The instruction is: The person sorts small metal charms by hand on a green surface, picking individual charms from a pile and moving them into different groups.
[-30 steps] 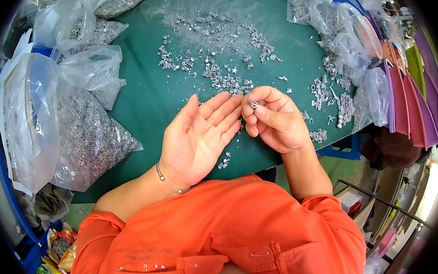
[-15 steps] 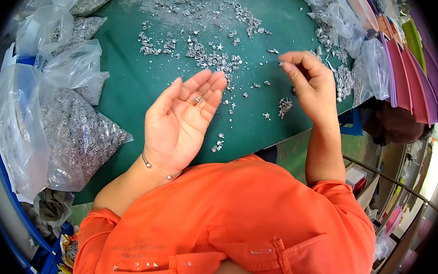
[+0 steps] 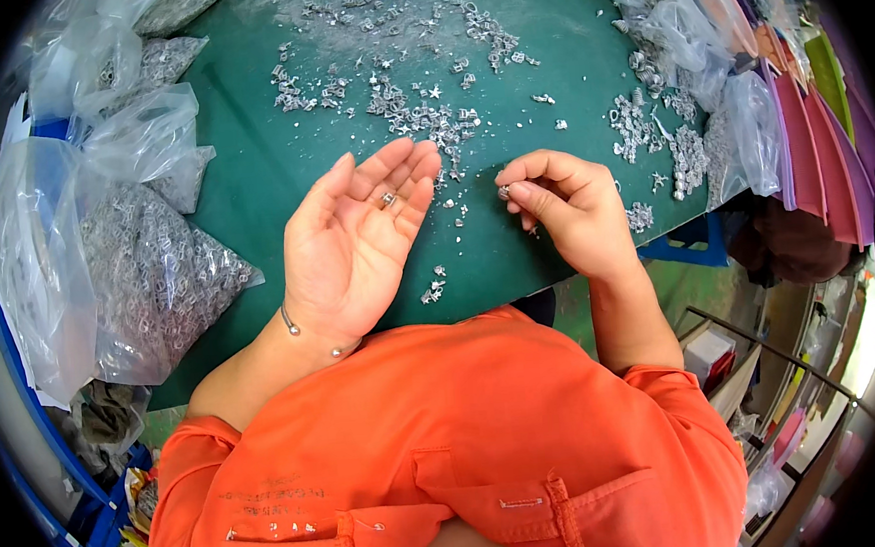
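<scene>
My left hand is turned palm up over the near part of the green table, its fingers stretched out and slightly curved. On those fingers lies a small silver-grey metal piece, not gripped. To its right, my right hand pinches another small grey piece between thumb and forefinger. The two hands are apart. Beyond them spreads a loose pile of similar small metal pieces, some square-framed, a few star-shaped. A few more small pieces lie near the table's front edge.
Clear plastic bags full of grey pieces line the left side. More plastic bags and small heaps of pieces sit at the right. Pink and purple panels stand beyond the right edge.
My right hand has moved left, toward the left hand, with a small piece in its pinch. It no longer covers the pieces on the right. My left hand has barely shifted.
</scene>
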The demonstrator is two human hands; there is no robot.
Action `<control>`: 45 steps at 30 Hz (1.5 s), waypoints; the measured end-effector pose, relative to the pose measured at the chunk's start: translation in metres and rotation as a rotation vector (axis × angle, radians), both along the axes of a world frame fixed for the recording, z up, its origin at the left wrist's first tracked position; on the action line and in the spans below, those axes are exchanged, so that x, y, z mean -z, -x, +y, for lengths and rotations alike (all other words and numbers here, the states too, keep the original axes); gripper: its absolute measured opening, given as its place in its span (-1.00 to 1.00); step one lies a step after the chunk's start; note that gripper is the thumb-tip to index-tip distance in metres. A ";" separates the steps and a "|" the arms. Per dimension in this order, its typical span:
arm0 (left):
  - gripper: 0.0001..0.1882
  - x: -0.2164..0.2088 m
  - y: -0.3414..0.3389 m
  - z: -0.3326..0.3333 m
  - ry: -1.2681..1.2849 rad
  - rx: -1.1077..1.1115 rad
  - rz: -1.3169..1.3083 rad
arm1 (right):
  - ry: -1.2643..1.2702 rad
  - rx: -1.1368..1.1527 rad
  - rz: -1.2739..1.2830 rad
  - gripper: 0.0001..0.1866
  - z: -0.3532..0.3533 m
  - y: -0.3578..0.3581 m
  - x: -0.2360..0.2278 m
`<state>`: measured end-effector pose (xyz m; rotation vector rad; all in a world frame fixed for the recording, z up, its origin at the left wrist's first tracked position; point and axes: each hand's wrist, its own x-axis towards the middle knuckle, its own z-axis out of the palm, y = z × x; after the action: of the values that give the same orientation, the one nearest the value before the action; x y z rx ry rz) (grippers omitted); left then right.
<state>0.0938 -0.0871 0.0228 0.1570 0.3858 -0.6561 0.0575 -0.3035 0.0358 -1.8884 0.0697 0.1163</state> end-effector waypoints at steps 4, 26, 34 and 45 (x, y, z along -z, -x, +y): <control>-0.54 0.001 0.000 0.000 -0.004 0.003 -0.016 | -0.648 0.049 0.310 -0.90 -0.004 0.000 0.003; -0.77 -0.001 0.009 -0.002 -0.448 0.372 -0.288 | 0.207 -0.128 -0.577 -0.81 0.039 -0.004 -0.005; -0.89 -0.002 0.008 -0.002 -0.443 0.304 -0.240 | 0.294 -0.202 -0.699 -0.75 0.031 -0.013 -0.008; -0.88 -0.002 0.005 0.001 -0.283 0.185 -0.157 | 1.227 0.501 -0.338 -0.77 -0.251 -0.171 -0.049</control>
<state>0.0892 -0.0856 0.0249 0.5157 0.3128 -0.7641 0.2284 -0.5548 0.0852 -2.9941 0.4601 -0.7478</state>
